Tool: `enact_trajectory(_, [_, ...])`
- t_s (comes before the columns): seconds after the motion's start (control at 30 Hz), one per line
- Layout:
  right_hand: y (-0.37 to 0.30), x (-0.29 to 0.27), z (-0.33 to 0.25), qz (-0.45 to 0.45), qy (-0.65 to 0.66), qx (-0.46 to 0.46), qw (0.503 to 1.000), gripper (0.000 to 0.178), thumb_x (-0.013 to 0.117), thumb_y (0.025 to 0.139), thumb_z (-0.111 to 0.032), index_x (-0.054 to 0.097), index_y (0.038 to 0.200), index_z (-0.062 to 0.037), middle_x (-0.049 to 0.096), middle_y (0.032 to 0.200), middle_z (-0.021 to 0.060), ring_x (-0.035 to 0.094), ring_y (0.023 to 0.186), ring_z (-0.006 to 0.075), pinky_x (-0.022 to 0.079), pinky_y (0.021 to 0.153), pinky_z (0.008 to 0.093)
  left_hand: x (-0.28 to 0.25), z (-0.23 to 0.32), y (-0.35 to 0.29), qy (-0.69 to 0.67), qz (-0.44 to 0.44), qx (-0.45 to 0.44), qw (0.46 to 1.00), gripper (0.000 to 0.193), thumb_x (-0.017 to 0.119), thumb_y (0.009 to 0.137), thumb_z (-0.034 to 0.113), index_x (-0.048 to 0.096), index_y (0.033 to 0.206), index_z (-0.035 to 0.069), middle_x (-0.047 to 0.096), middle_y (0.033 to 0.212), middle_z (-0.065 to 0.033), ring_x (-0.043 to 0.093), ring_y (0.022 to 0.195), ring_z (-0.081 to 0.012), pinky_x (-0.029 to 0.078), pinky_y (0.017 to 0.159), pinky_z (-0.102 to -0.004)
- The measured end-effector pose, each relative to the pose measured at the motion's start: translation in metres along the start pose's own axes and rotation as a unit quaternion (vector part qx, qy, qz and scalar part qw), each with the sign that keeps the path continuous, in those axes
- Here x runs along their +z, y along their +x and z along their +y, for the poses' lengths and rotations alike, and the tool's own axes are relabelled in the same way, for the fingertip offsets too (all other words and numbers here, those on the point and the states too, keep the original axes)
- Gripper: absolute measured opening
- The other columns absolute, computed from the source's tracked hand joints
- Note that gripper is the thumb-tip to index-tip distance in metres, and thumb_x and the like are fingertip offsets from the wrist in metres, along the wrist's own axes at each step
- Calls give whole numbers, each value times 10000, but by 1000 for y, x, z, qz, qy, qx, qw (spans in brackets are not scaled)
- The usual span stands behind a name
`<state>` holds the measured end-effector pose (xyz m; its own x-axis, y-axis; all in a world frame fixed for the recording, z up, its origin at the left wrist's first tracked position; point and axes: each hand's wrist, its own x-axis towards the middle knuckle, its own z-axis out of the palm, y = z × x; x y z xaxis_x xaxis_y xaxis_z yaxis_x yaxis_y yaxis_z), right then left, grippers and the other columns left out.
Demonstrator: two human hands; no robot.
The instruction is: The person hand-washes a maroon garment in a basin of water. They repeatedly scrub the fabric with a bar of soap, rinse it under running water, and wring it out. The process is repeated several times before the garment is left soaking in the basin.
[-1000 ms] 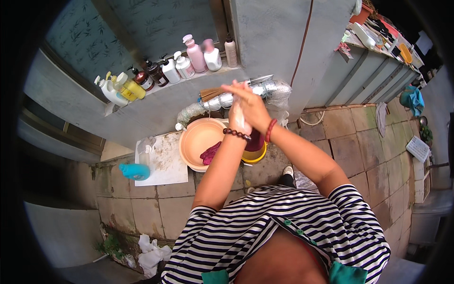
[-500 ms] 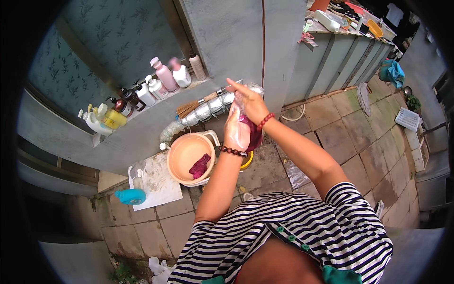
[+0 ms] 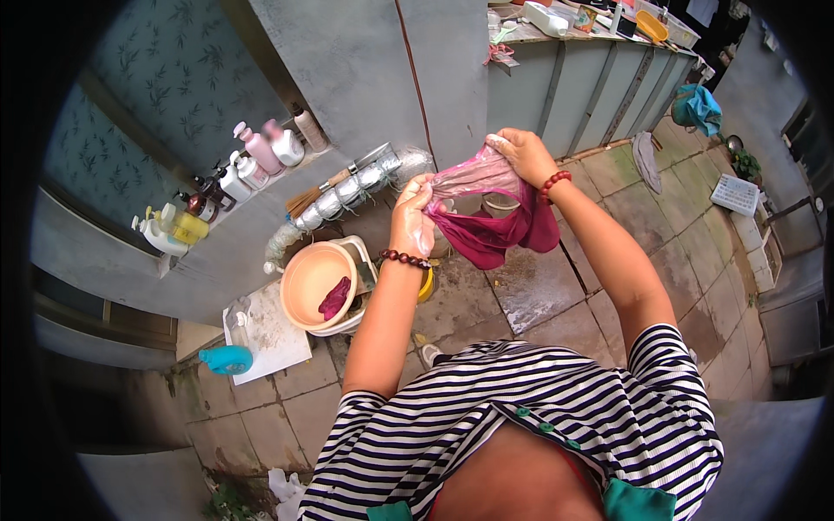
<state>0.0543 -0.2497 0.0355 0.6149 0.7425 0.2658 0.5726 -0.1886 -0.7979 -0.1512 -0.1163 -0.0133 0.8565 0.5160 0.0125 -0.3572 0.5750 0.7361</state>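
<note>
Left hand (image 3: 410,213) and right hand (image 3: 528,159) stretch a maroon cloth (image 3: 478,233), fingers (image 3: 514,142) gripping its edges; a basin (image 3: 304,282) holds 1 bunched cloth (image 3: 334,298).

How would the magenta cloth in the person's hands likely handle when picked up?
The magenta cloth is likely floppy, as it sags in loose folds from the left hand and right hand. It may be slippery too, given the white lather on the left hand.

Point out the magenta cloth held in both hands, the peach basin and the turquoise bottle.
Magenta cloth (image 3: 483,236): head view, on its lower folds.
Peach basin (image 3: 304,278): head view, on its bare inside.
Turquoise bottle (image 3: 228,359): head view, middle of its body.
</note>
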Motion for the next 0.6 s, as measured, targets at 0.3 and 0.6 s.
enact_trajectory(0.3, [-37,-95,-31,-77,517,176,834,317,702,898,-379,619,884,-73,656,827,24,653,754,132,559,726,319,45,-32,-26,127,-105,-147,975,156,694,836,145,645,963,68,660,1018,-40,593,1015,-141,409,941,-290])
enact_trajectory(0.6, [-73,-104,6,-199,59,-14,978,304,646,942,-182,609,1155,32,669,989,12,589,883,88,485,818,254,45,-60,-24,-166,-62,18,984,194,667,883,29,564,1029,105,662,1011,-56,647,945,-186,520,932,-390])
